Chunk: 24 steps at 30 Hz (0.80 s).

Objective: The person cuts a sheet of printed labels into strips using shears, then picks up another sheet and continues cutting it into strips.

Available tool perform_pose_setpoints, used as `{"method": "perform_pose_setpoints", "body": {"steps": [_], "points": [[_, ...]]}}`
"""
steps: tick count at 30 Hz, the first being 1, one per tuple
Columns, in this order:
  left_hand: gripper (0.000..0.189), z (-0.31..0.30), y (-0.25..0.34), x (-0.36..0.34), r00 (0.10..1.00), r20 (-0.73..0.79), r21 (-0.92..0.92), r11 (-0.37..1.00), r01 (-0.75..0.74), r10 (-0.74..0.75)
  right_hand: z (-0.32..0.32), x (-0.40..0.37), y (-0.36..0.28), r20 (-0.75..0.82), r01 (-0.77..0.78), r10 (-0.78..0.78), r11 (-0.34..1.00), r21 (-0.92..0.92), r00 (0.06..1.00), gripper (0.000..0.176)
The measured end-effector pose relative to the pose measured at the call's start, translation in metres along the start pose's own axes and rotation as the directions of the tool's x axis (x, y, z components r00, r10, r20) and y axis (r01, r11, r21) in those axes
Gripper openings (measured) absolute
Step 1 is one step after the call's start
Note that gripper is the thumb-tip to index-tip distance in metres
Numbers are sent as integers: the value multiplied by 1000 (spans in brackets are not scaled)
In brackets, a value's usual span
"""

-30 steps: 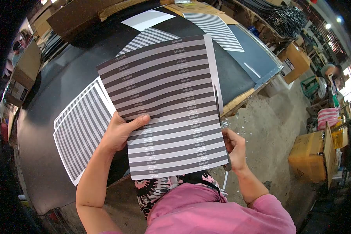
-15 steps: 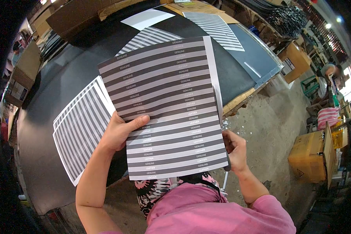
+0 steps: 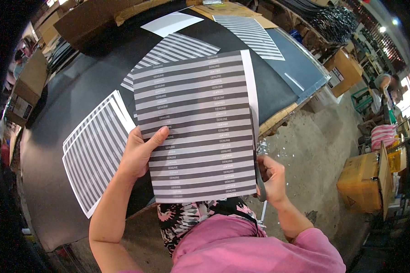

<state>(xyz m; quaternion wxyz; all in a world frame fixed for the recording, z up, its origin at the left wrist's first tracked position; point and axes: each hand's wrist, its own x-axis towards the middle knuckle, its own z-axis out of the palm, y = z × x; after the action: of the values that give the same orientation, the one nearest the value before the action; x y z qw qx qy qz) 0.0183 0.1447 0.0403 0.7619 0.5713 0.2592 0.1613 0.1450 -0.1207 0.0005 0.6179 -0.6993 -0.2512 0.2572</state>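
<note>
My left hand (image 3: pixel 140 152) grips the left edge of a grey-and-white striped sheet (image 3: pixel 196 132) printed "GENUINE LEATHER", its thumb lying on the front. At the sheet's right edge, my right hand (image 3: pixel 272 177) is closed around a pair of scissors (image 3: pixel 261 184). A dark handle loop shows there; the blades run up along the sheet's edge and are mostly hidden by it. A plain white margin strip (image 3: pixel 251 86) stands out beyond the printed stripes at the upper right. Left of my left hand, a small stack of striped sheets (image 3: pixel 95 150) lies on the dark table.
The dark table (image 3: pixel 54 182) also bears more striped sheets (image 3: pixel 173 52), another one (image 3: pixel 250 36) at the far right and a white sheet (image 3: pixel 171 23). Cardboard boxes (image 3: pixel 361 184) stand on the floor at right, where white scraps (image 3: pixel 271 148) lie. Another person (image 3: pixel 385 86) sits further off.
The held sheet has turned more upright and its top left corner has swung right and down. My right hand with the scissors has shifted slightly left.
</note>
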Motion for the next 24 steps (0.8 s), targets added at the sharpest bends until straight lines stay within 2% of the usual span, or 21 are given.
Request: {"method": "perform_pose_setpoints", "body": {"steps": [3,8,10,16,19,24], "points": [[27,3,3,-3,998,39,74,997,36,-39,7,6,-3,-62,34,-29,996,85,998,37],[28,9,2,-7,994,98,76,996,35,-42,2,17,-6,-47,89,-88,996,29,995,35],[28,11,-1,-8,997,72,37,999,4,-7,5,20,-10,-65,76,-71,993,92,995,35],[28,13,0,-10,998,63,12,1000,-17,16,4,22,-9,-51,75,-69,989,130,996,37],[28,13,0,-10,998,54,15,1000,-20,19,2,22,-6,-53,105,-101,992,76,993,37],[29,12,-1,-10,998,54,7,1000,-19,19,2,22,-6,-52,78,-73,992,96,996,37]]}}
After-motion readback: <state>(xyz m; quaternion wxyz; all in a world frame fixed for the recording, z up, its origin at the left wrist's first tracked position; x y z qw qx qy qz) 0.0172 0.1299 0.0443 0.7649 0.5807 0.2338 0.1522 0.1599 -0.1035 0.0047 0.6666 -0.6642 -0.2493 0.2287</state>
